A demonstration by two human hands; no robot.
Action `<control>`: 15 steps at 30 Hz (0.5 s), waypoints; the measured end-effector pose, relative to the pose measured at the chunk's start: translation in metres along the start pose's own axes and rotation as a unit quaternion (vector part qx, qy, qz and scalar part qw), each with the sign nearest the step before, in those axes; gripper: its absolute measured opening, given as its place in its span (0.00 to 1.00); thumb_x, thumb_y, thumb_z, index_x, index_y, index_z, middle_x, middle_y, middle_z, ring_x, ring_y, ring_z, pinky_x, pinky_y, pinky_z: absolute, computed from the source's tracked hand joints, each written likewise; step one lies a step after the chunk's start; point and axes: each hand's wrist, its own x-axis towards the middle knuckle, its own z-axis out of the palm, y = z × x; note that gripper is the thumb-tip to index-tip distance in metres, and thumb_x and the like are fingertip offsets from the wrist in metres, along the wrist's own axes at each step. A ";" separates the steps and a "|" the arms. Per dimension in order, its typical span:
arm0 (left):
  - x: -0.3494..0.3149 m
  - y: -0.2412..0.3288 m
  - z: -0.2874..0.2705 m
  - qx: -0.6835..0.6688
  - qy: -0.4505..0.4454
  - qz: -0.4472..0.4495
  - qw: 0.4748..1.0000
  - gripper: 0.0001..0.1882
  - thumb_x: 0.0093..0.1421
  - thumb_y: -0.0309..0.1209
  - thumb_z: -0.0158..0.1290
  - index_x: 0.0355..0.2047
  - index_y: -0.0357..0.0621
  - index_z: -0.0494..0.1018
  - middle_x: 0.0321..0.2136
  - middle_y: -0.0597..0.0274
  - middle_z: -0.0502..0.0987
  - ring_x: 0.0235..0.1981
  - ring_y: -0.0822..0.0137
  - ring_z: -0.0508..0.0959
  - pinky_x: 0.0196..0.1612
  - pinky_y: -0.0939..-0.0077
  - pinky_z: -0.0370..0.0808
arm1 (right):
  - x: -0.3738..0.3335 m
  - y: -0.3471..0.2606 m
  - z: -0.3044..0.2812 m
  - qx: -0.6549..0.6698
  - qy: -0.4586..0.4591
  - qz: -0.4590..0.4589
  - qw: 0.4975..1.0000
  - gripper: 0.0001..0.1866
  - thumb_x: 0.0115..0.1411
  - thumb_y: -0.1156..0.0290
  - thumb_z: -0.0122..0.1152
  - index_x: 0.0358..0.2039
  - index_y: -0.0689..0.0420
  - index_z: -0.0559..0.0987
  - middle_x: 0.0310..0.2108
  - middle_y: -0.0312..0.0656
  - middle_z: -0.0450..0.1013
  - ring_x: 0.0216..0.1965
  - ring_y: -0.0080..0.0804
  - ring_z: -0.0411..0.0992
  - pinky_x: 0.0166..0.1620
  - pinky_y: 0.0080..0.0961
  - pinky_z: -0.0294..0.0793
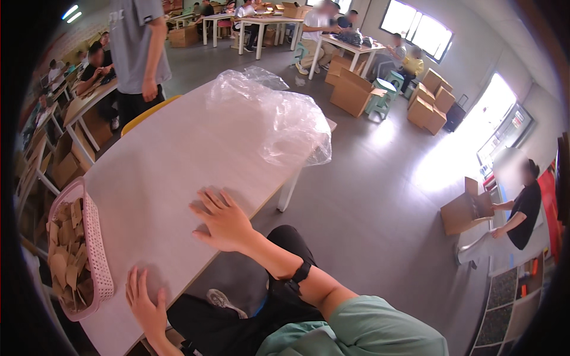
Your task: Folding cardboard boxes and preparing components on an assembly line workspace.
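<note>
Both of my hands lie palm down on the white table (154, 172) with nothing in them. My right hand (222, 222) rests near the table's right edge, fingers spread. Closer to me, at the near edge, my left hand (145, 299) has its fingers stretched toward the far side. Just left of it stands a pink plastic basket (100, 261), its side full of small holes. Many folded brown cardboard pieces (70, 255) fill it. A crumpled clear plastic bag (291, 121) lies at the table's far right corner and hangs partly over the edge, apart from both hands.
A person in a grey shirt (133, 53) stands at the table's far left side, by a yellow chair (145, 115). Brown boxes (353, 92) and green stools (383, 95) stand on the floor beyond. At the right, another person (522, 207) handles an open carton (466, 210).
</note>
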 end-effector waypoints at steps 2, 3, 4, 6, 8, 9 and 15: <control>0.000 -0.002 0.002 0.021 0.002 -0.011 1.000 0.29 0.62 0.46 0.49 0.59 0.44 0.69 0.66 0.56 0.64 0.68 0.50 0.60 0.69 0.51 0.55 | 0.000 0.001 0.001 0.014 -0.004 -0.007 1.000 0.34 0.64 0.44 0.52 0.65 0.49 0.68 0.70 0.50 0.55 0.73 0.43 0.49 0.73 0.47 0.42; 0.001 -0.003 0.002 0.016 0.001 -0.004 1.000 0.29 0.62 0.46 0.49 0.59 0.44 0.69 0.66 0.56 0.64 0.68 0.50 0.60 0.69 0.51 0.55 | 0.000 0.001 0.001 0.010 -0.004 -0.002 1.000 0.34 0.64 0.44 0.52 0.65 0.49 0.68 0.70 0.50 0.55 0.73 0.43 0.49 0.73 0.47 0.42; 0.000 -0.004 0.003 0.018 0.005 0.000 1.000 0.29 0.63 0.46 0.49 0.60 0.45 0.69 0.66 0.57 0.64 0.68 0.50 0.60 0.70 0.51 0.55 | 0.000 0.001 0.001 0.013 -0.002 -0.004 1.000 0.34 0.64 0.44 0.52 0.65 0.49 0.68 0.70 0.50 0.56 0.73 0.43 0.49 0.73 0.47 0.42; 0.000 -0.005 0.004 0.016 0.008 0.007 1.000 0.29 0.63 0.46 0.49 0.60 0.45 0.69 0.66 0.57 0.65 0.68 0.50 0.60 0.70 0.52 0.55 | 0.000 0.001 0.001 0.012 0.001 -0.002 1.000 0.34 0.64 0.44 0.53 0.65 0.50 0.68 0.70 0.50 0.56 0.73 0.43 0.50 0.73 0.47 0.42; 0.000 -0.005 0.004 0.028 -0.001 -0.002 1.000 0.29 0.64 0.46 0.49 0.61 0.43 0.67 0.67 0.58 0.63 0.69 0.51 0.59 0.70 0.54 0.54 | 0.000 0.000 0.001 0.025 0.000 0.001 1.000 0.33 0.64 0.44 0.53 0.64 0.50 0.69 0.69 0.50 0.57 0.72 0.43 0.50 0.73 0.47 0.42; 0.000 -0.005 0.004 0.025 -0.001 0.005 1.000 0.29 0.64 0.46 0.49 0.61 0.43 0.67 0.67 0.58 0.63 0.69 0.51 0.59 0.70 0.54 0.54 | 0.000 0.000 0.000 0.023 0.005 0.002 1.000 0.33 0.64 0.44 0.53 0.64 0.50 0.69 0.69 0.50 0.57 0.72 0.43 0.50 0.73 0.47 0.42; 0.000 -0.004 0.003 0.035 0.000 -0.004 0.999 0.29 0.65 0.45 0.48 0.61 0.43 0.67 0.67 0.58 0.63 0.69 0.51 0.59 0.70 0.55 0.53 | 0.000 -0.002 -0.004 0.030 -0.003 -0.001 1.000 0.33 0.63 0.44 0.54 0.63 0.50 0.69 0.69 0.50 0.57 0.72 0.43 0.51 0.73 0.47 0.43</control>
